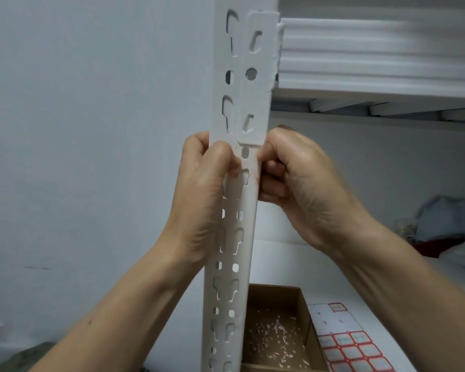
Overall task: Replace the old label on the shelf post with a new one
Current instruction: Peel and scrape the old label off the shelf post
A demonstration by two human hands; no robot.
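A white slotted shelf post (234,232) runs up the middle of the head view. Faint red label residue (249,178) clings to the post around a slot at hand height. My left hand (202,189) wraps the post's left edge, thumb pressed on its face beside the residue. My right hand (287,178) has curled fingers at the post's right edge, fingertips against the residue; whether it pinches a scrap is unclear. A sheet of red-bordered labels (352,345) lies on the lower shelf at the bottom right.
An open cardboard box (277,331) holding several torn label scraps sits on the white lower shelf (387,291) beside the post. A white shelf beam (373,55) spans the upper right. Crumpled cloth and a bag (446,226) lie far right. A grey wall fills the left.
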